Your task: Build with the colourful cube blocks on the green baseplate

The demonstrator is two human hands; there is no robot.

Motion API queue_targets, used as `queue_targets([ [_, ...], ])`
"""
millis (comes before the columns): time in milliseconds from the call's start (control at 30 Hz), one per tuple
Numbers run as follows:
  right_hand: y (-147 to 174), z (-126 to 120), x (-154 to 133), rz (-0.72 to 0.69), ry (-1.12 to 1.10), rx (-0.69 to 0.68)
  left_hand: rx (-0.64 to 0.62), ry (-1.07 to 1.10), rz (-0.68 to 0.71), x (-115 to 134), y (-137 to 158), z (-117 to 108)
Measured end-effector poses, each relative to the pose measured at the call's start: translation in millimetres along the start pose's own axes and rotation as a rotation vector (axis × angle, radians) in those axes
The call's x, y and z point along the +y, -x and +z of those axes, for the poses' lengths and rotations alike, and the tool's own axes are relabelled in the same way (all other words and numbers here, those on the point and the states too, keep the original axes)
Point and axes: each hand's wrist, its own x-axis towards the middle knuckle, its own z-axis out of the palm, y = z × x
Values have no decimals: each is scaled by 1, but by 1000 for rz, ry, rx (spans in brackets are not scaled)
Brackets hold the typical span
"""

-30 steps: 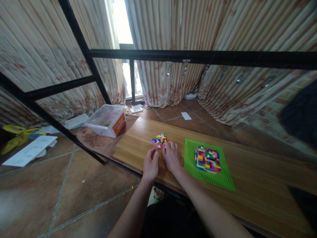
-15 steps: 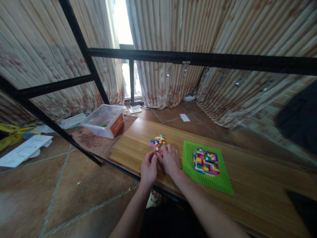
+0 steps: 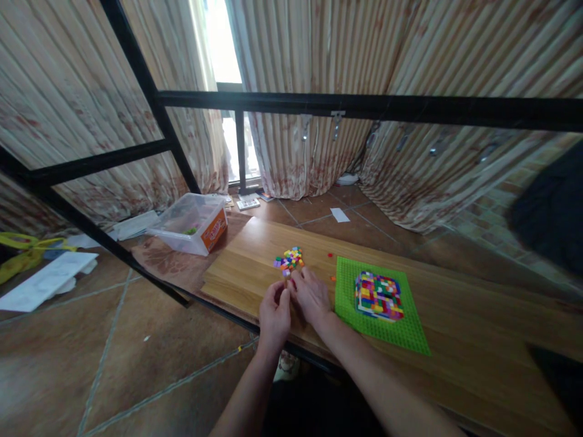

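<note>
Left hand (image 3: 274, 312) faces right hand (image 3: 312, 296) — boxy bricks (image 3: 291, 257) beyond; studded green baseplate (image 3: 347, 285).

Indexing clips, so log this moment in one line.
left hand, right hand: close together | brick pile: beyond hands | brick build: on green baseplate

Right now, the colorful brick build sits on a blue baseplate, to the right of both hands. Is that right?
Not quite: the baseplate is green, not blue, as the head view shows. The rest holds: the brick build sits on it, to the right of the left hand and the right hand.
</note>
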Motion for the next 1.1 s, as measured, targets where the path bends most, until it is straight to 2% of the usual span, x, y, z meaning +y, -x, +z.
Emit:
queue_targets([
  [200, 1, 2, 3, 3, -47, 33, 12, 25, -29, -1, -2, 0],
  [333, 2, 4, 5, 7, -72, 61, -9, 129, -54, -2, -5, 1],
  [567, 0, 3, 1, -22, -19, 17, -20, 282, -94, -7, -4, 6],
  [700, -1, 0, 2, -46, -25, -7, 17, 260, -65, -8, -2, 5],
  [900, 1, 0, 4, -55, -55, 38, 91, 143, -49, -3, 1, -1],
  [1100, 1, 2, 6, -103, -70, 31, 108, 86, -42, 3, 0, 4],
])
